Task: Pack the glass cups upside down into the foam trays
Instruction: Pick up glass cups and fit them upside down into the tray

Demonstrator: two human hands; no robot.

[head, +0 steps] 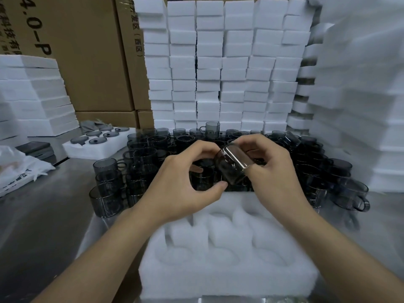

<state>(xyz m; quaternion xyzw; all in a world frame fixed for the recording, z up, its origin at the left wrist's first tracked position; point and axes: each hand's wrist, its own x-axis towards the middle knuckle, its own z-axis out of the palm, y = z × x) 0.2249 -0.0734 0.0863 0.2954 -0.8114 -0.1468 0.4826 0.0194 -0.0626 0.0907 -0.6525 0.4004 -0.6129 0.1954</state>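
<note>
A smoky grey glass cup (231,165) is held tilted in the air above the far edge of a white foam tray (227,278). My right hand (273,171) grips the cup from the right. My left hand (185,184) touches it from the left with thumb and fingertips. The tray lies in front of me on the steel table, and its round pockets show no cups. Behind my hands stands a crowd of several more grey glass cups with handles (144,158).
Tall stacks of white foam blocks (218,68) rise behind the cups, with more foam stacks on the right (360,106) and left (32,97). A foam tray of glass lids (98,141) sits at left. Cardboard boxes (87,51) stand behind. A plastic bag (19,169) lies far left.
</note>
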